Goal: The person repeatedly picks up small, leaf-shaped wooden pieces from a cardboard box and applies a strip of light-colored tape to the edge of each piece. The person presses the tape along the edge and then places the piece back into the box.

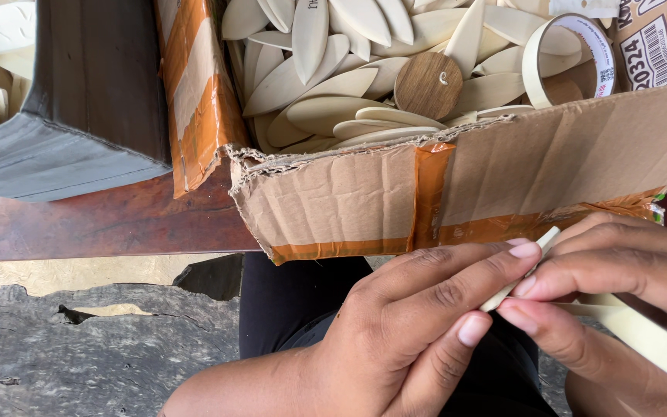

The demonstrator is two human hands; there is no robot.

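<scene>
Both hands pinch a thin cream strip (520,279) below the cardboard box (333,201): the left hand (418,324) closes its grip around the strip's lower end, the right hand (619,278) its upper. Fingers hide the strip's middle. Pale oval pieces (326,77) fill the box, cut off at the top.

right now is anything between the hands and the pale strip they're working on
Nothing visible. The left hand and the right hand both pinch the pale strip directly with their fingertips. The cardboard box of pale leaf-shaped pieces sits above them, clear of the grip.
</scene>
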